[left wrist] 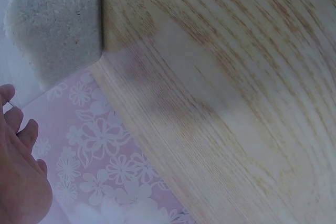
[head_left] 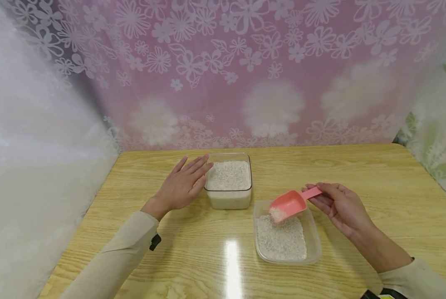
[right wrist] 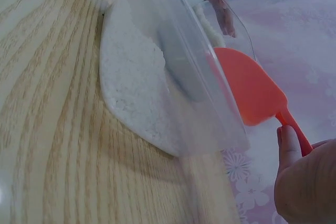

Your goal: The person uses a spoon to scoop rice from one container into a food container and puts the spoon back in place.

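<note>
My right hand (head_left: 344, 209) pinches the handle of a pink scoop (head_left: 289, 203), with some rice at its front lip. The scoop is tilted over a clear plastic container (head_left: 314, 245), partly filled with rice (head_left: 283, 238). From the side, the right wrist view shows the scoop (right wrist: 252, 87) above the rim of this container (right wrist: 210, 114). My left hand (head_left: 182, 185) has its fingers extended against the left side of a square glass container (head_left: 230, 201), which is fuller of rice. In the left wrist view, the left hand (left wrist: 21, 177) shows only in part.
Both containers stand on a wood-grain table (head_left: 193, 249), the glass one farther back and to the left. Behind the table hangs a pink flowered curtain (head_left: 223, 83). Whitish sheeting (head_left: 40, 145) hangs at the left, and a leaf-patterned one (head_left: 439, 145) at the right.
</note>
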A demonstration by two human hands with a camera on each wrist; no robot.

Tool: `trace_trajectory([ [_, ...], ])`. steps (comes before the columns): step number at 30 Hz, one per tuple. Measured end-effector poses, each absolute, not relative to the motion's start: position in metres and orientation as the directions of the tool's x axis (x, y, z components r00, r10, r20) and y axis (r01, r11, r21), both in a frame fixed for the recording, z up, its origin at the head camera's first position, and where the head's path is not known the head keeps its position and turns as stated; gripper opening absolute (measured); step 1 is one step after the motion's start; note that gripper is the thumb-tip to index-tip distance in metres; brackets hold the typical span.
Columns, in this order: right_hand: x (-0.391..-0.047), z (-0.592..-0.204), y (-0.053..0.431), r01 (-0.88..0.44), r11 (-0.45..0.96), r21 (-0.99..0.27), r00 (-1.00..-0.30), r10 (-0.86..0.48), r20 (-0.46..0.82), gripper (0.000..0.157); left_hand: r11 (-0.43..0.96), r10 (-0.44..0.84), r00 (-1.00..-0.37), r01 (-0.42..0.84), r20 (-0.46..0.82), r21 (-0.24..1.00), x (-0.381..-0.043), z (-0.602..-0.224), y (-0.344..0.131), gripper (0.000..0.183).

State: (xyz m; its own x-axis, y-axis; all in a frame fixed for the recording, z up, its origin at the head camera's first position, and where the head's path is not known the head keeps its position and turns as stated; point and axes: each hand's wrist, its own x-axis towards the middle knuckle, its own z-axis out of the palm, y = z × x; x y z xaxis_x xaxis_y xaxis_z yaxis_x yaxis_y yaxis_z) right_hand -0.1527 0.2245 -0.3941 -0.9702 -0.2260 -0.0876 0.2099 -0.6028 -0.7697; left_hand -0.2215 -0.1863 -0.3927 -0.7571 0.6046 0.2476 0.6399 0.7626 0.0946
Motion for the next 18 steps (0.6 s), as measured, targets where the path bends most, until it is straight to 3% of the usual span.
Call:
trace_trajectory([
  [11, -0.1534, -0.3872, 0.2190, 0.218, -0.557, -0.801, -0.972, -0.195, -0.129, 0.007, 0.758, 0.603, -0.757, 0.642, 0.252, 0.114, -0.2209, -0.3936, -0.1870, 0.048],
  [18, -0.1540, -0.3837, 0.2160, 0.189, -0.530, -0.827, -0.980, -0.156, -0.124, 0.012, 0.759, 0.601, -0.760, 0.640, 0.248, 0.120, -0.2208, -0.3928, -0.1872, 0.052],
])
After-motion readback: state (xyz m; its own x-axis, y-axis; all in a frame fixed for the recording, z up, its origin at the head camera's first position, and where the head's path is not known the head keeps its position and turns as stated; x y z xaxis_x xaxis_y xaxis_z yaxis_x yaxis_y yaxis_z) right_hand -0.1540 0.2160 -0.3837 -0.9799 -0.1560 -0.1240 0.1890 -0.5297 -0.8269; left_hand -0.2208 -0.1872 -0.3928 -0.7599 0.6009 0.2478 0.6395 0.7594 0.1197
